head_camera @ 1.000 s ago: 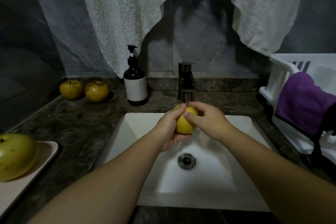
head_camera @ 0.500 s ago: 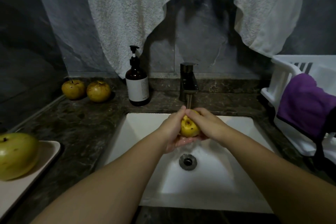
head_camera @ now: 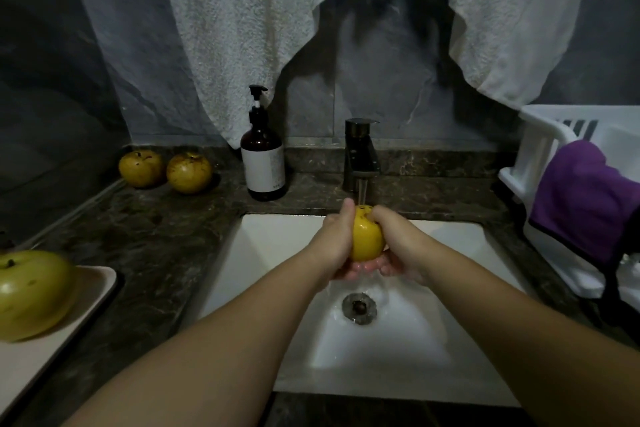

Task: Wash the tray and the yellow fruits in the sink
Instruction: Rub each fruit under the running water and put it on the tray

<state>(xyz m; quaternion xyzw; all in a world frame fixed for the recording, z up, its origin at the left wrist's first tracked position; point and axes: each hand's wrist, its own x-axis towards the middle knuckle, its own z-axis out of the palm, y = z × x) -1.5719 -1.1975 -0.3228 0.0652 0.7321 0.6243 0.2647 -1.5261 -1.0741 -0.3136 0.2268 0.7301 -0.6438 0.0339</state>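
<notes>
A wet yellow fruit (head_camera: 366, 236) is held over the white sink (head_camera: 277, 253), right under water running from the dark faucet (head_camera: 360, 152). My left hand (head_camera: 337, 239) cups it from the left and below, fingers curled under it. My right hand (head_camera: 398, 243) grips it from the right, thumb on top. A large yellow-green fruit (head_camera: 31, 291) lies on the beige tray (head_camera: 86, 298) at the left edge. Two brownish-yellow fruits (head_camera: 141, 168) (head_camera: 188, 172) sit on the counter at the back left.
A brown pump bottle (head_camera: 263, 163) stands left of the faucet. A white dish rack (head_camera: 540, 149) with a purple cloth (head_camera: 588, 198) is at the right. White towels (head_camera: 249, 28) hang on the wall behind. The drain (head_camera: 359, 307) lies below my hands.
The fruit has turned in my hands, showing more of its smooth yellow side. Both hands stay under the running water.
</notes>
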